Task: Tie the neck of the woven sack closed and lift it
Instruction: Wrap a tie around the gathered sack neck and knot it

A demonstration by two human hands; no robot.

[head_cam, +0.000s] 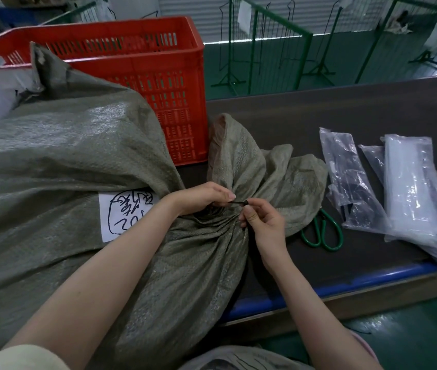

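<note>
**A:** Where does this sit? Start with the surroundings.

**B:** In the head view, a workshop with a green floor and green wire racks [265,44] along the top of the frame. A dark table [345,110] crosses the middle, edged by a blue rail at lower right. A red crate [137,76] stands at upper left; clear plastic packets [409,188] and green-handled scissors [324,233] lie at right.

**A:** And the sack?

**B:** The woven sack [51,161] fills the left and centre, lying on its side with a white handwritten label [123,214] on it. Its long axis runs left to right, and the gathered neck [228,217] points toward frame centre, with the loose mouth fanning out up and to the right beyond it.

**A:** The hands?

**B:** The left hand [206,196] is clenched on the bunched neck from the left, pinching one end of a short dark tie [238,202]. The right hand [262,222] comes from the lower right, thumb and forefinger pinching the other end.

**A:** What does the next move depend on?

**B:** My judgement: the tie runs across the neck, so tightening means pulling the ends apart sideways. Both hands sit at the neck, with the sack's bulk to the left, nearer the left arm.
</note>
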